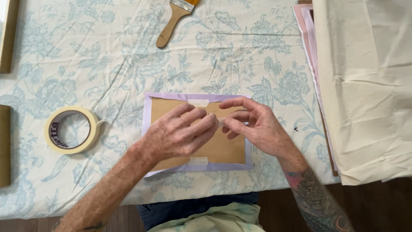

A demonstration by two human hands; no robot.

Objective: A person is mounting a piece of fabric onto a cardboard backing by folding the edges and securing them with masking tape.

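The left hand [180, 133] and right hand [253, 124] meet fingertip to fingertip over a brown cardboard panel [223, 148] lying on lilac paper [146, 112] at the centre of the table [128, 64]. They cover most of the panel's middle; whether they pinch anything between them is hard to tell. Tape strips [198, 103] sit at 12 and 6 o'clock. A masking tape roll [71, 129] lies at 9 o'clock, a paintbrush [174, 20], cut off by the frame, at 12, and folded cream cloth [365, 86] at 3.
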